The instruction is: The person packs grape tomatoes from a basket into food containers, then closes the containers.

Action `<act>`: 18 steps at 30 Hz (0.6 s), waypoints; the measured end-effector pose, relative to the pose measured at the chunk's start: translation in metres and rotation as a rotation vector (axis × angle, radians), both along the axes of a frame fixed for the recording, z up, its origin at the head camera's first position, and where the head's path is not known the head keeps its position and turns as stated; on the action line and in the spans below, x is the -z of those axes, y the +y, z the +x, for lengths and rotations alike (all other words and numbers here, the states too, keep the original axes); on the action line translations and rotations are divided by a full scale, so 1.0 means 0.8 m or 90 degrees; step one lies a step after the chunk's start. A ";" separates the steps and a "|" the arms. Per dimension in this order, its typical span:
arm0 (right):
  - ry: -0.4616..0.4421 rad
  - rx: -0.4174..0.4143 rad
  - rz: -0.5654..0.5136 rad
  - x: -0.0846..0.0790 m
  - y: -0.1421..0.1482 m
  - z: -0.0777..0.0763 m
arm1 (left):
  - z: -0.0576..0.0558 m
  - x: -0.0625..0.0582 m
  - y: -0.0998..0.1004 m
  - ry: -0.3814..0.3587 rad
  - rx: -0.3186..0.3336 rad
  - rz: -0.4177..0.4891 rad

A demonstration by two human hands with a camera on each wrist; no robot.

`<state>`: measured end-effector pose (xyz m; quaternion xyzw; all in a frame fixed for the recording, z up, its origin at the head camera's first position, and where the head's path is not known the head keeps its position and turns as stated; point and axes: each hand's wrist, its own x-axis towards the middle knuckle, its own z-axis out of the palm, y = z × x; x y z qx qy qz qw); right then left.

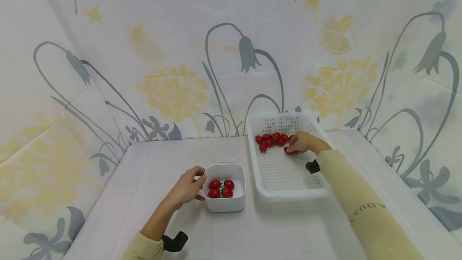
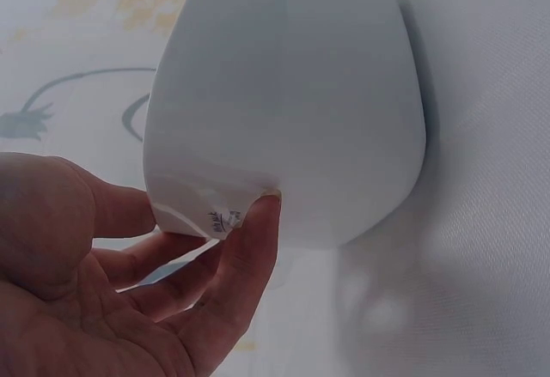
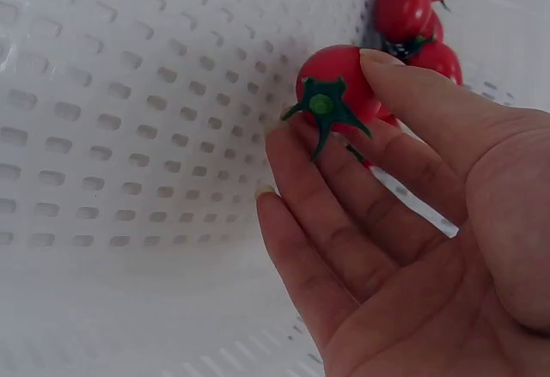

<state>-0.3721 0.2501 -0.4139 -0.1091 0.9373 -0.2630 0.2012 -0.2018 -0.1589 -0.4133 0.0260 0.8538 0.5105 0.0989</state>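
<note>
Head view, bottom of the frame: a pale sleeve (image 1: 144, 248) at lower left ends near a black wrist mount (image 1: 175, 242), and a second pale sleeve (image 1: 364, 208) with dark lettering reaches in from lower right. Left of centre, the left hand (image 1: 187, 185) holds the side of a white box (image 1: 226, 206), its fingers bent against the wall. Left wrist view shows fingertips touching that wall, beside a small dark mark too small to read. The box stands upright on the white table (image 1: 288, 228) just below mid-frame, and inside it four tomatoes (image 1: 214, 193) lie in two rows near the bottom, their green stems turned toward the middle.

Right of the box and apart from it, a white perforated basket (image 1: 296, 193) reaches farther up the frame. A loose cluster of tomatoes (image 1: 269, 143) lies in its upper part; the lower part of its floor shows bare mesh. Over it the right hand (image 1: 304, 143) pinches one tomato (image 3: 348, 68) between thumb and fingers, in the centre of the right wrist view, the green stem facing the camera. Farthest off, filling the top of the frame, hangs a floral backdrop (image 1: 173, 51) with grey bell-shaped blooms and yellow flower heads.
</note>
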 end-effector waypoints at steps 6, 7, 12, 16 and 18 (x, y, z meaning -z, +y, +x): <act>-0.011 -0.026 -0.044 -0.008 -0.009 0.009 | -0.002 0.003 0.000 -0.006 -0.005 -0.003; -0.015 -0.026 -0.052 -0.009 -0.011 0.012 | -0.002 0.003 0.000 -0.006 -0.005 -0.005; -0.024 -0.029 -0.074 -0.016 -0.022 0.024 | -0.002 0.004 0.001 -0.006 -0.007 -0.012; -0.025 -0.040 -0.084 -0.018 -0.027 0.030 | -0.001 0.003 0.000 -0.004 -0.002 -0.011; -0.028 -0.048 -0.092 -0.019 -0.030 0.035 | -0.001 0.004 0.000 -0.003 -0.001 -0.010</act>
